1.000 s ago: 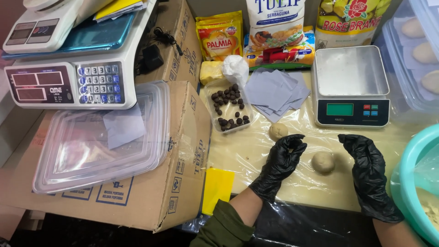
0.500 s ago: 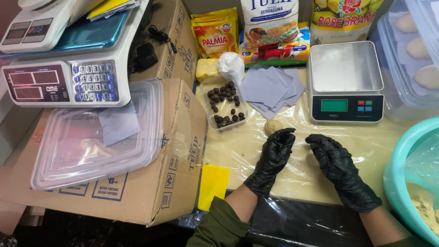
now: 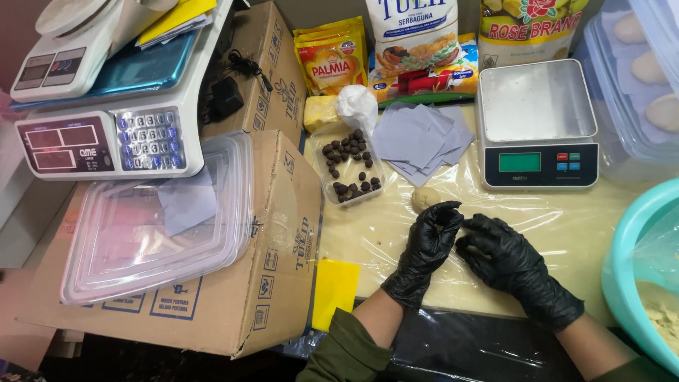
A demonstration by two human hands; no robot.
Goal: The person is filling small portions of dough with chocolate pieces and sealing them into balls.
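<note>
Left hand (image 3: 428, 244): black-gloved, fingers curled inward, tips meeting the other hand over the plastic-covered table (image 3: 566, 233).
Right hand (image 3: 506, 258): black-gloved, cupped toward the left; the two appear closed together around something hidden, and what it is cannot be told.
Dough ball (image 3: 425, 199): lies loose just beyond the left fingertips, within easy reach.
Dark pieces (image 3: 350, 166): in a clear tub just left of the dough.
Paper squares (image 3: 417, 138): fanned beside the small scale (image 3: 537, 127).
Teal bowl (image 3: 629, 262): at the right edge, dough inside.
</note>
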